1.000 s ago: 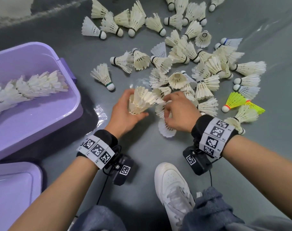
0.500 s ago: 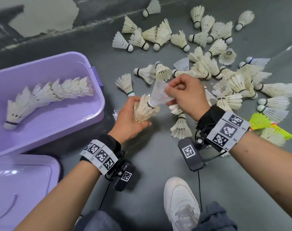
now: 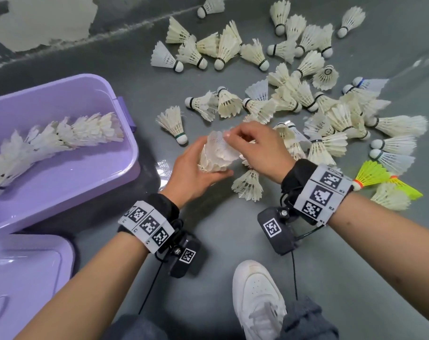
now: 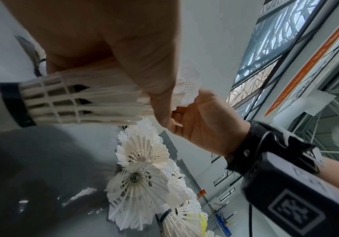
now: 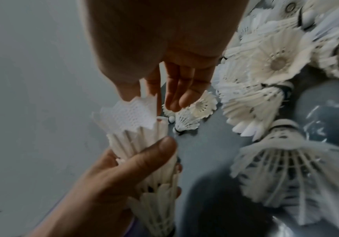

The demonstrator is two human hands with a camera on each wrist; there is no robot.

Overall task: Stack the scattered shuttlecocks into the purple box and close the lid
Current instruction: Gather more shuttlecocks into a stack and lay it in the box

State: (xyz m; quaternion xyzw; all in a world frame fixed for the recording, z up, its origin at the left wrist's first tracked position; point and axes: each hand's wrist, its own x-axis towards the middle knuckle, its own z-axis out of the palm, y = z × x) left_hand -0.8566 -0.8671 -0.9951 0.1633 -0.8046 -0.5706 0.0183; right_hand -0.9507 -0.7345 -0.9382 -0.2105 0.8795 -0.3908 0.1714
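Left hand (image 3: 191, 171) wraps nested shuttlecock stack (image 3: 214, 159) above floor, right of purple box (image 3: 61, 182). Right hand (image 3: 262, 146) pinches top mesh skirt (image 5: 130, 117). Featherlight, crushable; grip stems, not feather tips.

bare forearms, no sleeves. on each wrist a black strap (image 3: 297, 173) under a white band (image 3: 322, 194) with black square code marks. below each wrist a small black camera box (image 3: 277, 230) with one white code sticker, and a thin black cable (image 3: 294, 276) hanging from it. one silver screw beside the right box. white sneaker (image 3: 257, 300), grey trousers (image 3: 306, 322).
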